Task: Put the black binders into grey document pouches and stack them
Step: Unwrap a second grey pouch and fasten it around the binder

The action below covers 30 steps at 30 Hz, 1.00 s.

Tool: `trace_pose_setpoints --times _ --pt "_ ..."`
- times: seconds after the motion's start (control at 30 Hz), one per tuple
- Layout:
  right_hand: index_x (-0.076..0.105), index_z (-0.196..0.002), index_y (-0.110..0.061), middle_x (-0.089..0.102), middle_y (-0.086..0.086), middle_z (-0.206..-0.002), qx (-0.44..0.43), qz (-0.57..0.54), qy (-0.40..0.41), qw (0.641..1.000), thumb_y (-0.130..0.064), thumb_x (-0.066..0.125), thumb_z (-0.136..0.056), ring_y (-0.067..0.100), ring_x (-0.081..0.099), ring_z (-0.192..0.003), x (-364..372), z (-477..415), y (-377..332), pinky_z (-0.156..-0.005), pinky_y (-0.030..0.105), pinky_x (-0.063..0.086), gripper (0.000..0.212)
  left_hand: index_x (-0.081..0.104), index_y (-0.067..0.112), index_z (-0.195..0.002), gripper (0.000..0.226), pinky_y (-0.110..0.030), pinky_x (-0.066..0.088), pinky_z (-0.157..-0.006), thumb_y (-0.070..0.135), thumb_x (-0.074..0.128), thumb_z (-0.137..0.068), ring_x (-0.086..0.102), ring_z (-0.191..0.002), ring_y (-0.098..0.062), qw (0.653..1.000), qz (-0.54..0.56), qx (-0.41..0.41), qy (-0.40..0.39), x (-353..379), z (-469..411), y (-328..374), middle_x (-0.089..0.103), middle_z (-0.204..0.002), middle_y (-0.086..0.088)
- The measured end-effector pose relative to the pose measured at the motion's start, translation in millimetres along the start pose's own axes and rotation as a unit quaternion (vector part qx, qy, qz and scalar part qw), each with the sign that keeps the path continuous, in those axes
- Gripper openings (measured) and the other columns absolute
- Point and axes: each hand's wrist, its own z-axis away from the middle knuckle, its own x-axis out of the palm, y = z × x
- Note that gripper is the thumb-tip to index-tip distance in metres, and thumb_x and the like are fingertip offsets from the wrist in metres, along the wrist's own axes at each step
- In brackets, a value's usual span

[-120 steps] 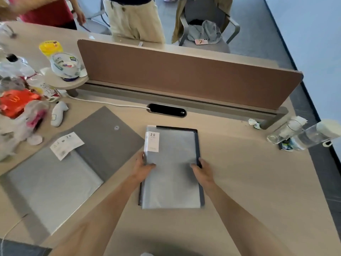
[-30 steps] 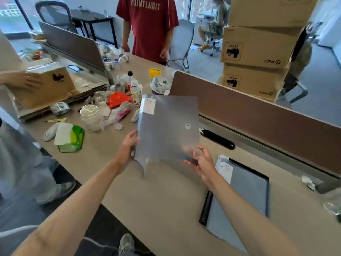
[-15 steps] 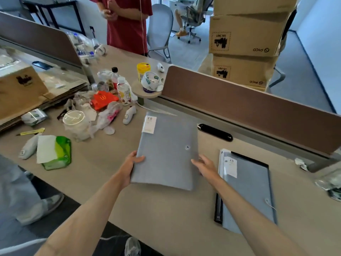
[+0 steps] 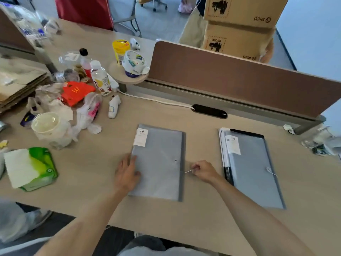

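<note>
Under my left hand (image 4: 127, 174) the grey pouch (image 4: 158, 163) looks matt, felt-like cloth (paper label (image 4: 141, 137) on top); the desk (image 4: 203, 218) is smooth pale wood-look laminate.

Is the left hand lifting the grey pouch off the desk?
No, the left hand rests flat on the grey pouch, which lies on the desk.

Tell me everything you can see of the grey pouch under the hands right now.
The grey pouch lies flat on the desk, long side running away from the viewer, apart from the second pouch at right. It looks like matte fabric or felt, with a white label marked 20 at its far left corner and a small button near its right edge. The left hand presses its left edge; the right hand pinches a thin white string at its right edge.
</note>
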Motion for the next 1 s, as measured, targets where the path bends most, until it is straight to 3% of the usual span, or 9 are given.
trace_pose_setpoints --times 0.13,0.23,0.3,0.37,0.5,0.63,0.77,0.9,1.0 --pt "0.074 -0.088 -0.017 0.063 -0.011 -0.071 -0.003 0.034 -0.018 0.999 -0.018 0.065 -0.079 0.011 0.059 -0.079 -5 0 11 -0.071 0.023 0.043 0.013 0.039 0.024 -0.131 0.066 -0.06 0.05 -0.087 0.023 0.059 -0.068 0.052 -0.121 -0.044 0.987 -0.078 0.118 -0.075 18 -19 8 0.053 -0.136 -0.019" --pt "0.074 -0.085 -0.018 0.062 -0.01 -0.069 -0.015 0.064 -0.036 0.997 -0.017 0.065 -0.079 0.013 0.06 -0.078 -11 -1 21 -0.069 0.023 0.044 0.01 0.043 0.028 -0.13 0.071 -0.063 0.046 -0.085 0.033 0.072 -0.065 0.053 -0.121 -0.041 0.966 -0.163 0.144 -0.137 30 -24 30 0.053 -0.138 -0.014" --pt "0.071 -0.078 -0.024 0.063 -0.006 -0.07 -0.015 0.057 -0.056 0.997 -0.023 0.066 -0.08 0.012 0.058 -0.073 -12 -1 26 -0.063 0.022 0.043 0.005 0.044 0.029 -0.136 0.064 -0.065 0.038 -0.094 0.046 0.056 -0.075 0.043 -0.131 -0.039 0.953 -0.197 0.186 -0.137 33 -20 40 0.042 -0.147 -0.009" --pt "0.065 -0.068 -0.029 0.06 -0.009 -0.067 -0.031 0.038 -0.072 0.996 -0.03 0.067 -0.08 0.007 0.054 -0.066 -15 -3 24 -0.061 0.02 0.041 0.013 0.044 0.03 -0.136 0.062 -0.065 0.036 -0.096 0.052 0.039 -0.079 0.042 -0.132 -0.039 0.949 -0.202 0.19 -0.152 37 -16 42 0.042 -0.148 -0.007" --pt "0.064 -0.064 -0.029 0.063 -0.01 -0.068 -0.071 -0.022 -0.093 0.993 -0.037 0.06 -0.08 0.004 0.056 -0.069 -17 -17 10 -0.071 0.028 0.046 0.018 0.048 0.03 -0.13 0.062 -0.061 0.046 -0.087 0.052 0.035 -0.073 0.053 -0.122 -0.037 0.947 -0.221 0.156 -0.173 40 -13 46 0.055 -0.138 -0.006" --pt "0.061 -0.07 -0.019 0.066 -0.001 -0.072 -0.117 0.022 -0.125 0.985 -0.044 0.05 -0.083 0.013 0.058 -0.069 -15 -28 -3 -0.069 0.034 0.047 0.03 0.045 0.034 -0.123 0.058 -0.055 0.054 -0.075 0.052 0.042 -0.069 0.064 -0.111 -0.03 0.943 -0.243 0.144 -0.178 39 -1 58 0.064 -0.127 -0.002" --pt "0.059 -0.067 -0.015 0.068 0.005 -0.074 -0.131 0.062 -0.148 0.978 -0.041 0.045 -0.09 0.017 0.06 -0.07 -11 -33 -10 -0.067 0.032 0.044 0.037 0.045 0.034 -0.12 0.072 -0.057 0.054 -0.077 0.053 0.07 -0.055 0.067 -0.104 -0.028 0.943 -0.237 0.152 -0.177 35 -2 69 0.067 -0.121 -0.002" --pt "0.063 -0.067 -0.017 0.07 0.003 -0.077 -0.122 0.103 -0.164 0.973 -0.047 0.031 -0.095 0.021 0.065 -0.075 -7 -34 -10 -0.076 0.032 0.049 0.052 0.048 0.032 -0.121 0.058 -0.056 0.053 -0.081 0.053 0.045 -0.067 0.064 -0.106 -0.032 0.943 -0.228 0.155 -0.185 36 -4 66 0.064 -0.122 -0.006" --pt "0.058 -0.072 -0.012 0.068 0.011 -0.087 -0.128 0.135 -0.109 0.976 -0.044 0.032 -0.096 0.029 0.063 -0.083 -8 -33 -4 -0.077 0.036 0.049 0.047 0.05 0.031 -0.123 0.058 -0.058 0.051 -0.084 0.053 0.042 -0.07 0.06 -0.114 -0.031 0.944 -0.232 0.161 -0.174 40 -2 60 0.061 -0.128 -0.008"
